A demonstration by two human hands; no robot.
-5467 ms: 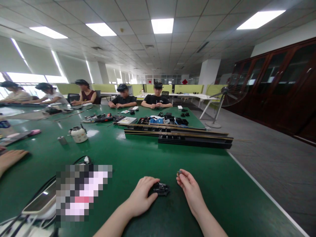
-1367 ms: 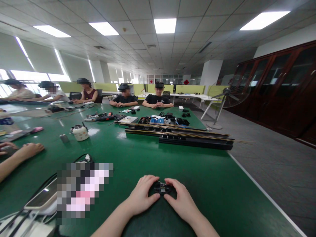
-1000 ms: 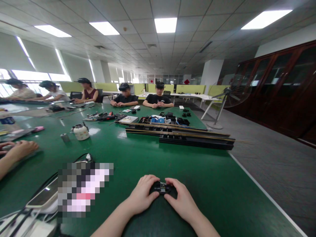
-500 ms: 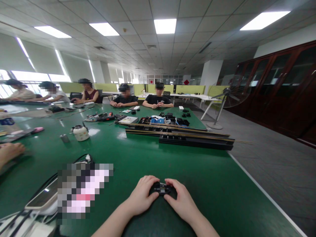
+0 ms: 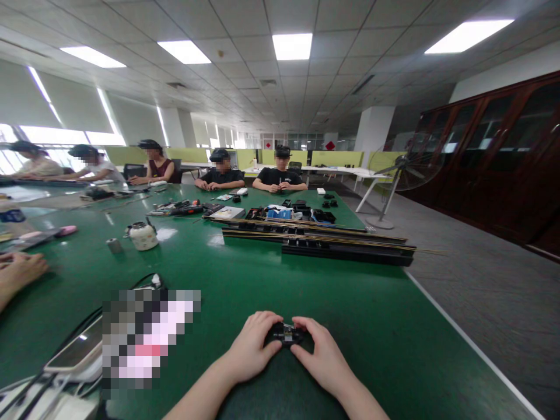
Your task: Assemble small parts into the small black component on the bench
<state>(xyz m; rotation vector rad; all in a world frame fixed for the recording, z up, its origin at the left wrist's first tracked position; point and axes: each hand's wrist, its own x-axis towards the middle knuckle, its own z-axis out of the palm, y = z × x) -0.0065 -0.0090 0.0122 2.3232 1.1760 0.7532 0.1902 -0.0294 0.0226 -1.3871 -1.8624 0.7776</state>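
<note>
Item: small black device (image 5: 288,335), apparently resting on the green bench (image 5: 350,297), near side. Left hand (image 5: 254,345) and right hand (image 5: 320,352): clamped on opposite ends, middle uncovered, I'd judge for steadiness.

1 left hand (image 5: 250,345), bare, in a gripping curl: fingers arched together, thumb lower and reaching inward. 1 right hand (image 5: 321,350), bare, in near-mirror pose, its fingertips and thumb tip near those opposite, apart. 2 bare forearms, wrists nearly straight: left forearm (image 5: 203,388) slanting inward from the lower edge, right forearm (image 5: 359,394) likewise, the pair converging forward.
</note>
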